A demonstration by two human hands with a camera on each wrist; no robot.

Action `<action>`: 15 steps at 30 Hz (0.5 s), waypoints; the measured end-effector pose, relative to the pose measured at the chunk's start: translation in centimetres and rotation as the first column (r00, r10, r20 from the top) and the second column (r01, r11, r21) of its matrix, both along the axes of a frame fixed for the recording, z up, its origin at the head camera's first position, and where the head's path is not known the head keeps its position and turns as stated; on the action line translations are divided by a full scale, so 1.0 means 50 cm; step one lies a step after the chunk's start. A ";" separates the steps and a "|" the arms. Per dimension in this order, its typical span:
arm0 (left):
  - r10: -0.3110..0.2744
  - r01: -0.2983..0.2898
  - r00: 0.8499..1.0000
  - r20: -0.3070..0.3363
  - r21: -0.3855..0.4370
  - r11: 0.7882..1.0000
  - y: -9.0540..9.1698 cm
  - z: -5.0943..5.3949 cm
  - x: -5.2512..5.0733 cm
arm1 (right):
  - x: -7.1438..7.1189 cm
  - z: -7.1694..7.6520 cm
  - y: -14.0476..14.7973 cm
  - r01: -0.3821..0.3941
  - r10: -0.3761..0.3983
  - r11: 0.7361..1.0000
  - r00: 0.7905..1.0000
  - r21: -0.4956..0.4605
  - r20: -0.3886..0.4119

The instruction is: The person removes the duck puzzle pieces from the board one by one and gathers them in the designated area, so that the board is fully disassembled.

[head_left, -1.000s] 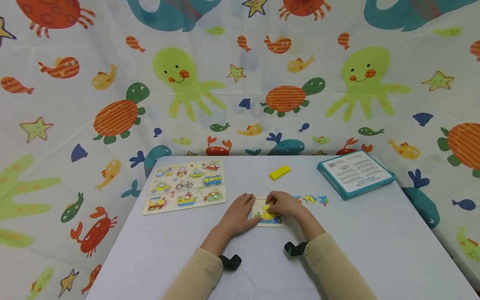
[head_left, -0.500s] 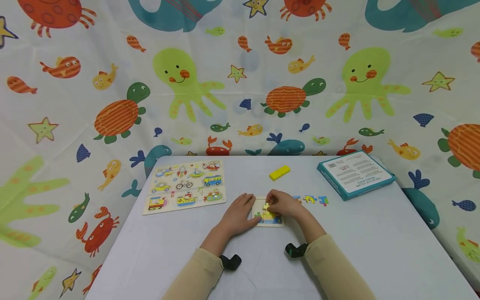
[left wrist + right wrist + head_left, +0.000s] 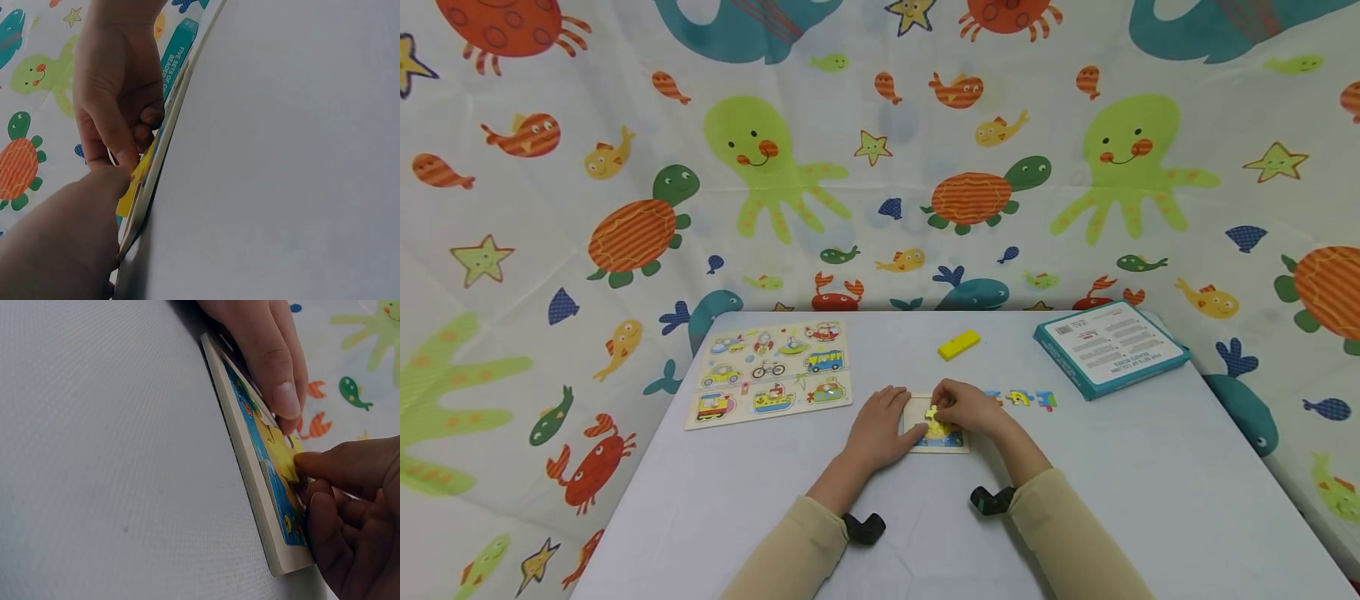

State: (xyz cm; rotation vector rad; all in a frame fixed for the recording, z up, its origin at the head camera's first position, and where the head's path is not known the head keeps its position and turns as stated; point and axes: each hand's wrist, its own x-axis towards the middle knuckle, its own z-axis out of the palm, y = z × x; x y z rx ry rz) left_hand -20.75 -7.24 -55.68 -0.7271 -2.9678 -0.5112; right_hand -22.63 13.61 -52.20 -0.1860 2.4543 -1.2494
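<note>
Yellow jigsaw piece [image 3: 932,414], one, pinched over a small puzzle tray [image 3: 249,459]

Key relation: the piece is lying just left of the right fingers' tips, inside the tray's frame. Fitted pieces [image 3: 281,494] are adjoining on the side nearer the person; whether the two are touching, the views are not showing. Long axis: seemingly running away from the person, but blending with yellow fitted pieces, so uncertain. Nearer hand: the right hand [image 3: 962,406], whose thumb and fingers are clamping the piece. The left hand [image 3: 880,425] is lying at the tray's left edge, fingers extended and grasping nothing, its thumb reaching over the puzzle just beside the piece.

Count, placed from the right fingers:
- Puzzle tray, one: directly beneath.
- Fitted pieces: partly hidden, number not telling.
- Loose pieces [image 3: 1020,398], three showing: lying in a row to the right, the nearest partly covered by the hand.
- Yellow bar [image 3: 959,345], one: lying beyond.
- Teal box [image 3: 1112,348], one: resting beyond and right.
- Vehicle board [image 3: 802,400], one, showing ten pictures: lying left, past the left fingers.
- Worktop [image 3: 1150,492], one: carrying everything.
</note>
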 end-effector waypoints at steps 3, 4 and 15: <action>0.026 -0.026 1.000 -0.017 0.004 1.000 0.008 -0.001 0.004 | 0.000 -0.001 0.000 0.001 -0.001 1.000 1.000 0.008 -0.003; 0.034 -0.034 0.999 -0.020 0.004 0.999 0.010 -0.001 0.006 | 0.000 -0.001 -0.001 0.000 0.000 1.000 1.000 0.010 -0.004; 0.065 -0.065 0.998 0.008 -0.002 0.998 0.018 0.004 0.013 | -0.003 -0.002 0.001 0.008 -0.008 1.000 1.000 -0.017 0.007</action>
